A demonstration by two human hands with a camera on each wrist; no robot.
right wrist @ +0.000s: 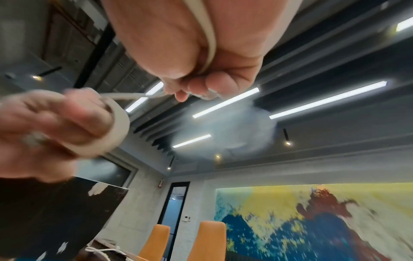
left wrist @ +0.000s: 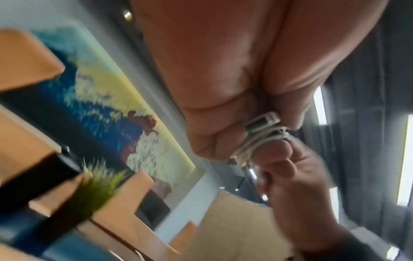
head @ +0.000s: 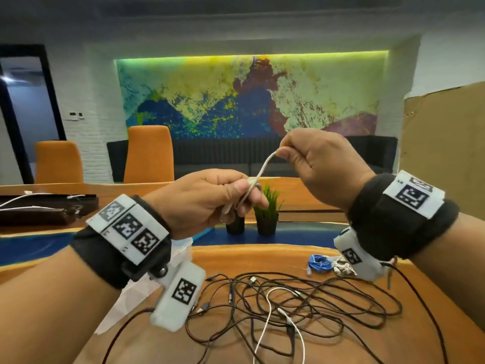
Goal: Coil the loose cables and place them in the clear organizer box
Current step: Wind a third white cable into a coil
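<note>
Above the table, my left hand [head: 244, 197] holds a small coil of white cable [head: 250, 183] wound around its fingers. In the left wrist view the coil [left wrist: 248, 150] shows several turns with a USB plug [left wrist: 261, 121] tucked against it. My right hand [head: 284, 153] is higher and to the right, pinching the free end of that cable, which runs taut between the hands. The strand crosses my right palm [right wrist: 209, 38]. Loose black cables [head: 315, 303] and a white cable [head: 270, 313] lie tangled on the wood. The clear organizer box [head: 183, 249] is mostly hidden behind my left wrist.
A coiled blue cable [head: 319, 264] and a small white bundle [head: 341, 267] lie at the right under my right wrist. Two small potted plants [head: 266, 214] stand mid-table. A big cardboard box [head: 446, 158] is at the right, and orange chairs [head: 149, 153] stand across the table.
</note>
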